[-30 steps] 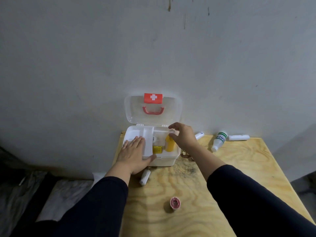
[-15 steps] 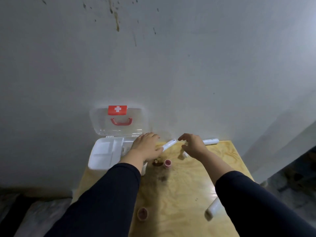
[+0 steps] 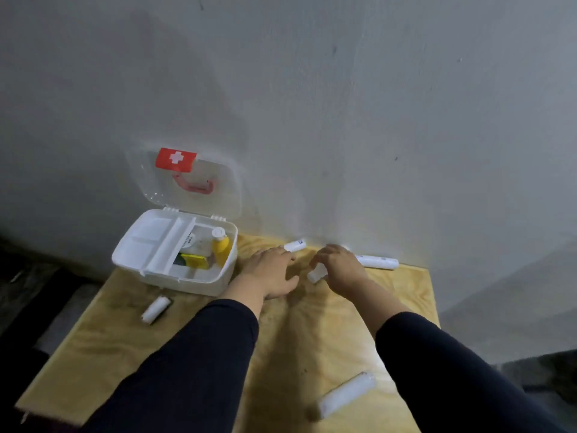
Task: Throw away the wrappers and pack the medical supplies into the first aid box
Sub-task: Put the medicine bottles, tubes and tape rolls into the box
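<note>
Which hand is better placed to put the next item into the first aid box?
Right. The right hand already grips a small white bottle; the left hand lies flat on the table, holding nothing, though nearer the first aid box.

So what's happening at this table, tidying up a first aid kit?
Yes. A person is packing supplies into an open first aid box, which already holds a yellow bottle and a yellow packet. The right hand grips a small white bottle; the left hand rests flat on the wooden table. Several white tubes and rolls lie loose around them.
</note>
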`<control>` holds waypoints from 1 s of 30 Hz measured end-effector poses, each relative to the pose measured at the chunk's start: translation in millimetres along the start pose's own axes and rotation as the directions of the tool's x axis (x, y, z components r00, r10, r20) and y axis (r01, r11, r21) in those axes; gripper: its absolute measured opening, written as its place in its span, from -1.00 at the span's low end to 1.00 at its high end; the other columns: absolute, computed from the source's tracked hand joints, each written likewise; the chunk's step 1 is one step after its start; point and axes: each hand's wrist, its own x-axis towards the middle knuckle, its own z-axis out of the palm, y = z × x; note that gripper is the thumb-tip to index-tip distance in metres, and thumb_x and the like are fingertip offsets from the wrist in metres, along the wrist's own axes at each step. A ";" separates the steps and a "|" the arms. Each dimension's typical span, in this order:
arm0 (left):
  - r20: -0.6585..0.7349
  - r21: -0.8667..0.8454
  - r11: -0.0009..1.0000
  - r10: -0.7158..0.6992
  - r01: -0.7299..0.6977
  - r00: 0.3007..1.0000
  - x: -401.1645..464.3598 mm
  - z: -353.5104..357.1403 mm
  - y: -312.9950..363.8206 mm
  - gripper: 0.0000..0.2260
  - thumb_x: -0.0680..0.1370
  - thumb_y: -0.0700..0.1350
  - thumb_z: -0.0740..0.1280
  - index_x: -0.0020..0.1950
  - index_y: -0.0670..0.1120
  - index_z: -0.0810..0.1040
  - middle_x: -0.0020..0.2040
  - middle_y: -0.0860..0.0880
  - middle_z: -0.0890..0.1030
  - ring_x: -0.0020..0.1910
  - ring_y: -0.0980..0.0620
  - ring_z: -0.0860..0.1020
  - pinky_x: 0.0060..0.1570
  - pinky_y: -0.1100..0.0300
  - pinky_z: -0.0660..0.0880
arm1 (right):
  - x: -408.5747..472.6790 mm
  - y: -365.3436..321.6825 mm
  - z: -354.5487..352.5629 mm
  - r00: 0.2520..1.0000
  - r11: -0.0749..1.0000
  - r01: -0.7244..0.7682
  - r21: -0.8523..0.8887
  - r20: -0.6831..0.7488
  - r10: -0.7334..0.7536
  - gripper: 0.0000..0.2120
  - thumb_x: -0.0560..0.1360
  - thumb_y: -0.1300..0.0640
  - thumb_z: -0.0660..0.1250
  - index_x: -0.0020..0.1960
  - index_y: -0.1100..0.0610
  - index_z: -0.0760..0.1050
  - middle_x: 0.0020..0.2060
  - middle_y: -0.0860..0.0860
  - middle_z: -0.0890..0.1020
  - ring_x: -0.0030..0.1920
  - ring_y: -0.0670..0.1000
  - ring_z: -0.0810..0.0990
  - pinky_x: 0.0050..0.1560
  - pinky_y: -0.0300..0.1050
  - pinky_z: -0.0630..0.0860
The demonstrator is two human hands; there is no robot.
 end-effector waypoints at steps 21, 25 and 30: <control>-0.117 0.055 0.997 -0.049 0.056 0.992 -26.1 -48.5 1.2 -0.50 0.55 0.06 0.24 0.47 -0.04 0.29 0.48 -0.03 0.33 0.46 -0.04 0.28 0.44 0.06 0.18 | 6.0 -43.5 -66.8 0.947 0.675 -0.038 0.737 -0.188 0.259 -0.57 0.47 0.09 0.39 0.31 0.00 0.40 0.17 0.17 0.60 0.17 0.15 0.58 0.14 -0.01 0.52; -0.202 0.073 0.997 -0.018 0.034 0.979 -43.2 -73.2 -17.2 -0.48 0.54 0.04 0.26 0.47 -0.06 0.29 0.49 -0.05 0.31 0.47 -0.04 0.27 0.44 0.09 0.17 | 2.9 -79.8 -91.5 0.924 0.701 0.059 0.711 -0.305 0.232 -0.65 0.49 0.16 0.34 0.21 -0.06 0.32 0.06 0.18 0.65 0.02 0.20 0.62 0.05 0.21 0.58; -0.234 0.091 0.996 0.003 0.019 0.972 -63.5 -90.2 -54.4 -0.46 0.52 0.05 0.26 0.47 -0.05 0.28 0.47 -0.07 0.33 0.45 -0.08 0.29 0.40 0.04 0.22 | 3.4 -123.4 -99.3 0.892 0.703 0.069 0.708 -0.360 0.275 -0.70 0.50 0.12 0.33 0.14 -0.07 0.30 0.00 0.20 0.63 -0.04 0.22 0.62 0.01 0.25 0.58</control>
